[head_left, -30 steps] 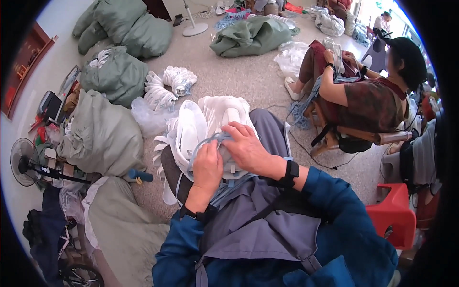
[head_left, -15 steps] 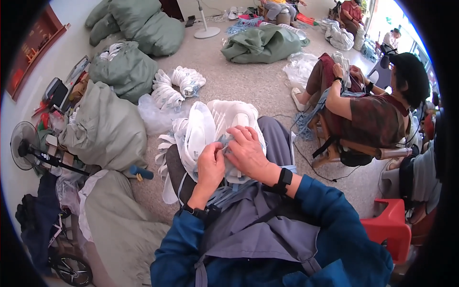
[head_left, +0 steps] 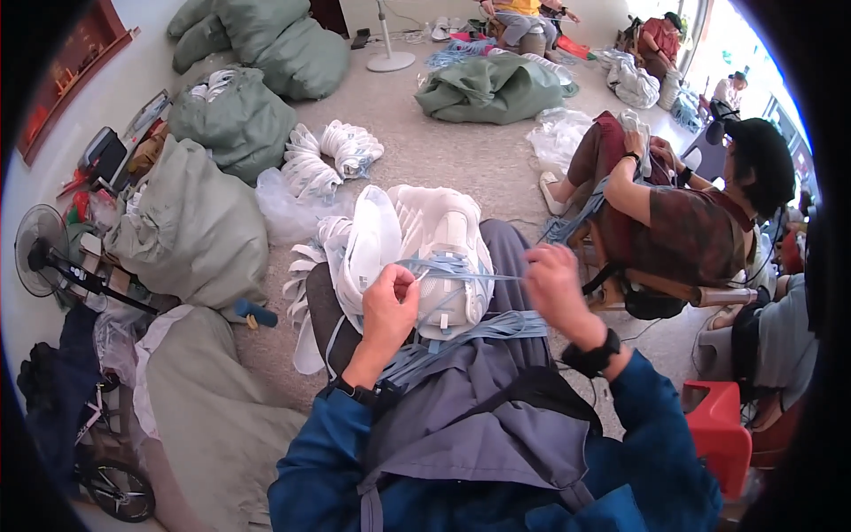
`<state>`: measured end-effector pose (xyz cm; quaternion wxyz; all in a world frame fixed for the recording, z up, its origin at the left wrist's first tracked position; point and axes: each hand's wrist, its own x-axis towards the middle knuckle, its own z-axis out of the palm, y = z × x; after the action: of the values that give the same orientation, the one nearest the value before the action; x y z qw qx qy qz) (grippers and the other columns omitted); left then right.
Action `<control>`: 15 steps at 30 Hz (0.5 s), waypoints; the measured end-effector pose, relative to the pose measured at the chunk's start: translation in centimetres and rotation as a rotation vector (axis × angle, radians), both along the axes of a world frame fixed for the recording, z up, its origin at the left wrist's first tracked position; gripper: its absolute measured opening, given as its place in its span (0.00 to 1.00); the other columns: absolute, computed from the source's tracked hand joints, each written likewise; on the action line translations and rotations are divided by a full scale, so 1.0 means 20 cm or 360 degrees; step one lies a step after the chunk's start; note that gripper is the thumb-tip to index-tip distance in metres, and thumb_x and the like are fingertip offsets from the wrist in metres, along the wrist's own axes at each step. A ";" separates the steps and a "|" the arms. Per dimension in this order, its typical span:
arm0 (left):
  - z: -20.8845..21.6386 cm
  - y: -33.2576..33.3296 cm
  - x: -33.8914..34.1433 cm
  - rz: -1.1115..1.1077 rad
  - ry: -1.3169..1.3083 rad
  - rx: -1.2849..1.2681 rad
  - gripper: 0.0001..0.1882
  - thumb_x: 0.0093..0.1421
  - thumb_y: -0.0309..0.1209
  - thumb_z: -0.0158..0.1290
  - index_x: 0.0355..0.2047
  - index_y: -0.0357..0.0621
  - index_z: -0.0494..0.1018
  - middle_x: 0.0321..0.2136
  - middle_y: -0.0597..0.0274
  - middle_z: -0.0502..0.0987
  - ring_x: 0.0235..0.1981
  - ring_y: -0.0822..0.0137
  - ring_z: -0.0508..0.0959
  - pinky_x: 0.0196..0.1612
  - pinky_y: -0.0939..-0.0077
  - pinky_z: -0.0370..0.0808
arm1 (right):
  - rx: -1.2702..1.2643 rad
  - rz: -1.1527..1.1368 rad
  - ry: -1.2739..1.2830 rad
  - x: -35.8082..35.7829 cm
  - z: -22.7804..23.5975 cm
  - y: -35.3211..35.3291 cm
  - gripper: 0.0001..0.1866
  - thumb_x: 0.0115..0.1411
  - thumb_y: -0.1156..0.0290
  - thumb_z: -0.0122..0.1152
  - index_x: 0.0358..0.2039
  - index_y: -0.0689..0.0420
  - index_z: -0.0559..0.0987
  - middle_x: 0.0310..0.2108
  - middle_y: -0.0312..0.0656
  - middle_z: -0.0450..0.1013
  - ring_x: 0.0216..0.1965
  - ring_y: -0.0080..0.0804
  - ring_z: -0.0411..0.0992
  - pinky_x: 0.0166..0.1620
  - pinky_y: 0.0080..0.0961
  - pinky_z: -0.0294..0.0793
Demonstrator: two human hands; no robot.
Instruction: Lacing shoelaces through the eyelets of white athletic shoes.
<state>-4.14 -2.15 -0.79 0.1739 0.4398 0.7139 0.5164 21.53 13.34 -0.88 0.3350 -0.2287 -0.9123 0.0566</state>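
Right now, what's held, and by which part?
The right hand holds blue lace by the stretch right of the white shoe; the left hand seems to pinch lace left of it.

A white shoe (head_left: 456, 306) sits on the lap (head_left: 507, 244), its rounded toe pointing away from the body, its pale upper showing small light-blue details. A flat, light-blue lace (head_left: 448, 268) lies across its front, one thin strand drawn straight out beyond the shoe's right side.
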 end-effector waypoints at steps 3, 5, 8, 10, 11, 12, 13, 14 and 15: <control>0.00 0.00 0.00 -0.0029 0.0162 0.0047 0.06 0.60 0.24 0.59 0.35 0.38 0.73 0.26 0.57 0.80 0.27 0.66 0.82 0.33 0.71 0.78 | 0.0031 -0.0488 -0.0216 0.48 -0.21 0.17 0.02 0.50 0.76 0.59 0.26 0.57 0.77 0.38 0.44 0.75 0.46 0.48 0.72 0.54 0.49 0.65; 0.00 0.01 0.00 -0.0048 0.0163 0.0050 0.06 0.59 0.24 0.59 0.34 0.38 0.73 0.26 0.57 0.80 0.27 0.65 0.82 0.34 0.71 0.78 | -0.0001 -0.0898 -0.0490 0.81 -0.38 0.23 0.02 0.52 0.75 0.60 0.26 0.57 0.77 0.36 0.46 0.75 0.44 0.49 0.72 0.51 0.49 0.66; -0.01 0.01 -0.01 -0.0077 0.0192 0.0022 0.07 0.59 0.25 0.61 0.33 0.37 0.74 0.25 0.60 0.80 0.26 0.70 0.81 0.33 0.75 0.77 | -0.0332 -0.0992 -0.0694 0.93 -0.50 0.18 0.03 0.53 0.73 0.62 0.28 0.57 0.77 0.36 0.47 0.75 0.43 0.50 0.73 0.49 0.50 0.66; 0.01 0.03 -0.02 -0.0103 0.0178 -0.0059 0.08 0.58 0.25 0.61 0.35 0.37 0.73 0.27 0.58 0.79 0.25 0.67 0.80 0.32 0.73 0.77 | -0.0533 -0.0917 -0.0746 0.92 -0.53 0.15 0.03 0.53 0.73 0.62 0.28 0.57 0.78 0.36 0.47 0.75 0.41 0.50 0.73 0.49 0.49 0.66; 0.03 0.04 -0.03 -0.0114 0.0165 -0.0140 0.10 0.58 0.24 0.61 0.37 0.37 0.73 0.28 0.56 0.79 0.24 0.64 0.80 0.32 0.70 0.76 | -0.0517 -0.0711 -0.0581 0.81 -0.49 0.13 0.04 0.54 0.73 0.62 0.31 0.57 0.78 0.34 0.47 0.75 0.41 0.50 0.73 0.48 0.49 0.67; 0.05 0.06 -0.03 -0.0127 0.0172 -0.0146 0.10 0.58 0.24 0.61 0.37 0.37 0.73 0.28 0.56 0.79 0.24 0.64 0.80 0.32 0.70 0.76 | -0.0493 -0.0511 -0.0417 0.70 -0.43 0.11 0.05 0.55 0.74 0.62 0.33 0.57 0.78 0.32 0.46 0.74 0.40 0.50 0.73 0.47 0.48 0.67; 0.06 0.08 -0.03 -0.0079 0.0286 -0.0080 0.12 0.57 0.25 0.61 0.40 0.37 0.73 0.29 0.55 0.79 0.24 0.64 0.79 0.31 0.70 0.75 | -0.0443 -0.0408 -0.0235 0.58 -0.37 0.09 0.06 0.55 0.74 0.62 0.34 0.57 0.78 0.32 0.47 0.74 0.39 0.51 0.73 0.46 0.47 0.68; 0.07 0.10 -0.03 -0.0027 0.0401 -0.0018 0.15 0.57 0.26 0.61 0.43 0.37 0.73 0.31 0.54 0.79 0.23 0.64 0.78 0.31 0.69 0.75 | -0.0393 -0.0302 -0.0052 0.46 -0.30 0.07 0.06 0.55 0.75 0.62 0.35 0.58 0.77 0.32 0.48 0.74 0.39 0.52 0.74 0.45 0.45 0.69; 0.08 0.13 -0.05 -0.0055 0.0470 -0.0009 0.21 0.56 0.26 0.62 0.49 0.37 0.72 0.35 0.53 0.78 0.23 0.64 0.77 0.31 0.69 0.75 | -0.0442 -0.0193 0.0056 0.36 -0.23 0.06 0.07 0.56 0.76 0.62 0.37 0.59 0.77 0.33 0.49 0.73 0.38 0.53 0.74 0.43 0.44 0.70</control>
<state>-5.07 0.38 0.72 0.0773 0.5227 0.7255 0.4410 28.67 14.55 -5.47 0.3189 -0.3264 -0.8742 0.1659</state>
